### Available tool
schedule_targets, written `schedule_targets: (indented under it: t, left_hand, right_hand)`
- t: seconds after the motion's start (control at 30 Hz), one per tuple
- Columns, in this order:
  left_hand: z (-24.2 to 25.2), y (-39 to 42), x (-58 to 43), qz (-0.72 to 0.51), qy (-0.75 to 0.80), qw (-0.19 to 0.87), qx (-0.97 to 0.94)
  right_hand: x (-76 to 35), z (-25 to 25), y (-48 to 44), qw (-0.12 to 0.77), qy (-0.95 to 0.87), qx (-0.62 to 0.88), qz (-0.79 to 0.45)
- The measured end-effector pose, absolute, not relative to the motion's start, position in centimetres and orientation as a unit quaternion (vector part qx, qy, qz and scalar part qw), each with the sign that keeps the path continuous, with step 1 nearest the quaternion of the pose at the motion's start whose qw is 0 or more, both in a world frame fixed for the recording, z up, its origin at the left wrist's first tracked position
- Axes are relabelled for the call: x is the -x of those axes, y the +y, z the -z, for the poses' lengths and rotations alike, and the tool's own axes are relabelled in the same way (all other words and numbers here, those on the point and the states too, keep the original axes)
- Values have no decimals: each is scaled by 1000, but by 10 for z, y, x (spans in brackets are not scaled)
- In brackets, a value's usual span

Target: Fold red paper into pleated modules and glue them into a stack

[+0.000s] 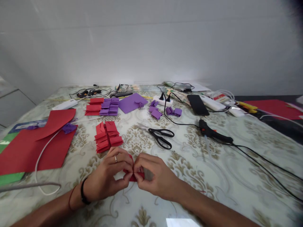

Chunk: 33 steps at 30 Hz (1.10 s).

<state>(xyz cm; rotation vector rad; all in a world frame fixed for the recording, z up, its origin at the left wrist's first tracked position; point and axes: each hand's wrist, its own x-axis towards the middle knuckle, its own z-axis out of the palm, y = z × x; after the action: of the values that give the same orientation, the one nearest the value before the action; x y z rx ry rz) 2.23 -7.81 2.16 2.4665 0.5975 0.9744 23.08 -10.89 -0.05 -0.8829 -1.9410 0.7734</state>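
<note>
Between my hands, close to the table, is a small piece of red paper (pixel 133 178), mostly hidden by my fingers. My left hand (pixel 113 171), with a ring and a black wristband, pinches its left part. On the other side my right hand (pixel 153 173) pinches the paper too, fingertips nearly meeting those of the left. Just beyond the left hand lie folded red paper pieces (pixel 107 137) in two rows. Black-handled scissors (pixel 161 134) rest past the right hand, blades pointing left.
Red sheets (pixel 47 151) lie at left under a white cable. Further back are folded purple pieces (pixel 110 107), a purple sheet (pixel 130 102) and a power strip (pixel 163 101). At right are a black glue gun (pixel 214 132) with its cord and a phone (pixel 197 105).
</note>
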Motion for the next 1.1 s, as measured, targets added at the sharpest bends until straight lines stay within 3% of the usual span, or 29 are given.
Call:
schedule_targets:
  t: [0.47,1.1]
  left_hand:
    - [-36,-67,-12,-380,270,146,-872]
    - [-21,-81,-24,-364,234,193,-881]
  right_hand:
    - [-239,-9,-104,457,-743,395,-289]
    - [-229,-1,-110,437,-768,359,-300]
